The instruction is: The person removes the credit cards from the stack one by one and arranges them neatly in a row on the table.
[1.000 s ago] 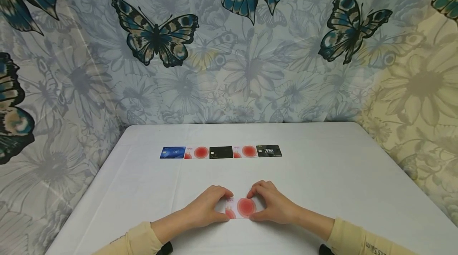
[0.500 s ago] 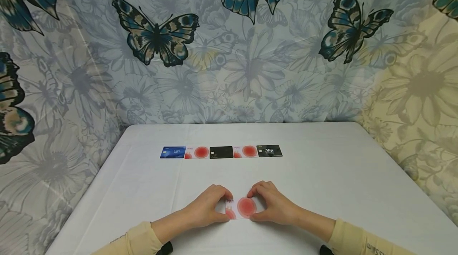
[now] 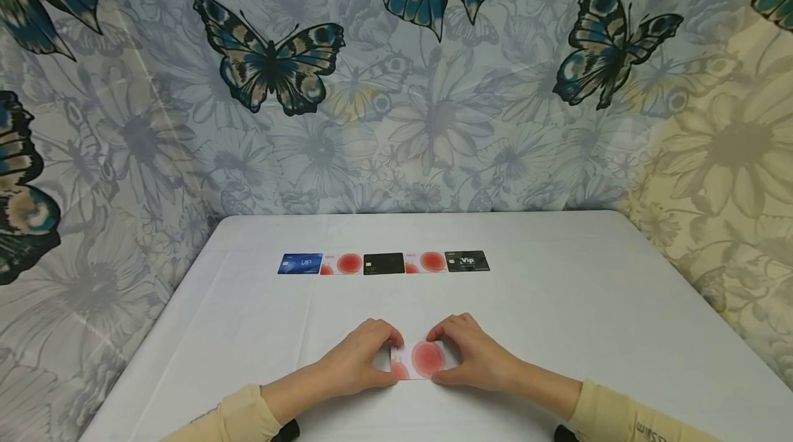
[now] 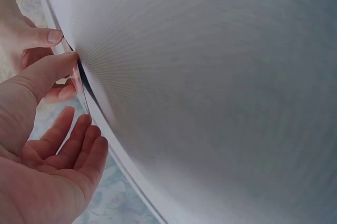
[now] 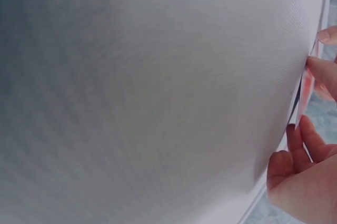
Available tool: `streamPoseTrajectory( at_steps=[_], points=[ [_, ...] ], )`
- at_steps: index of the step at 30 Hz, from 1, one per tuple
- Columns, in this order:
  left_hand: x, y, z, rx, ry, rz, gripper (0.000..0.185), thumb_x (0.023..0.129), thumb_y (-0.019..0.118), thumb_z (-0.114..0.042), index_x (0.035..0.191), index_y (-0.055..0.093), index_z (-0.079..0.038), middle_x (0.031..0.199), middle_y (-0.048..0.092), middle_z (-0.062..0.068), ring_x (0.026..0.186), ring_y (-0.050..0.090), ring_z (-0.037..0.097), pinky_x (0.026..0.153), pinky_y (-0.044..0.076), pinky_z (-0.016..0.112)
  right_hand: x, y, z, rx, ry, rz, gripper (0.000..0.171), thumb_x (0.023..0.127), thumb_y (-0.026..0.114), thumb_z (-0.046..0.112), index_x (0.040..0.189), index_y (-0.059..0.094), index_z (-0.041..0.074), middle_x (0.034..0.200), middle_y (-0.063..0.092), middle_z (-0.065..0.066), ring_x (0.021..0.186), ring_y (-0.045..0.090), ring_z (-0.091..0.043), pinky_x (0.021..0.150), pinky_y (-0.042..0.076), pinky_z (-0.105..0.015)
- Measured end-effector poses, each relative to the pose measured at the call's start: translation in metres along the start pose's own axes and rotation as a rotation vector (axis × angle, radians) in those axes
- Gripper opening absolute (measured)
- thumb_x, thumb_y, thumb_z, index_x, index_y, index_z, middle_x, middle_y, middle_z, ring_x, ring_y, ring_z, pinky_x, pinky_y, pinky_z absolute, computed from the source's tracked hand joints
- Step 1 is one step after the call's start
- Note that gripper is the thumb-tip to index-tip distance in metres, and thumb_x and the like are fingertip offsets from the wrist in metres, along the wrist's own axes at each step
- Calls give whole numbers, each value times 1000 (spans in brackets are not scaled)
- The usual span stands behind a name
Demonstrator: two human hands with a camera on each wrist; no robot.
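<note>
A white card with a large red circle and a smaller red shape at its corner is close over the near middle of the table, between both hands. My left hand pinches its left side, thumb at the near edge and fingers curved to the far edge. On the right side, my right hand holds it the same way. In the left wrist view the card shows nearly edge-on, with a dark gap beneath it. The right wrist view catches a strip of the card between thumb and fingertips.
Farther back on the white table lies a row of cards: a blue VIP card, a red-circle card, a black card, another red-circle card, and a black Vip card. A butterfly-patterned cloth hangs behind.
</note>
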State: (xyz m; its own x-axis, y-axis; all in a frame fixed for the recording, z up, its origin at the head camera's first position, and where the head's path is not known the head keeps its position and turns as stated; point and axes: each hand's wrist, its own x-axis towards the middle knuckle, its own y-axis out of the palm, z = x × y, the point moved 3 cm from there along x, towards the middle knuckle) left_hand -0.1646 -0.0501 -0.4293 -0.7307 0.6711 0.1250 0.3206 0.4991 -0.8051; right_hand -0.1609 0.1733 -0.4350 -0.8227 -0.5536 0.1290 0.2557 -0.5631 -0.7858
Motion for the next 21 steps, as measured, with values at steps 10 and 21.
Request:
streamPoseTrajectory(
  at_steps=[10,21],
  points=[
    [-1,-1,-1,24,26,-31,37,74,83,-18,103,59,-15,101,57,-7,98,50,10,91,45,25,-1,2,0,-38,-19,-16,46,72,85,30,110,60,19,108,56,13,104,42,-10,91,43,-31],
    [1,-4,-1,12,-17,-38,37,75,81,-19,105,59,-18,104,56,-9,101,50,12,92,47,26,1,0,1,-69,-45,-66,47,71,86,25,110,59,20,108,56,16,105,43,-9,91,44,-31]
  ],
)
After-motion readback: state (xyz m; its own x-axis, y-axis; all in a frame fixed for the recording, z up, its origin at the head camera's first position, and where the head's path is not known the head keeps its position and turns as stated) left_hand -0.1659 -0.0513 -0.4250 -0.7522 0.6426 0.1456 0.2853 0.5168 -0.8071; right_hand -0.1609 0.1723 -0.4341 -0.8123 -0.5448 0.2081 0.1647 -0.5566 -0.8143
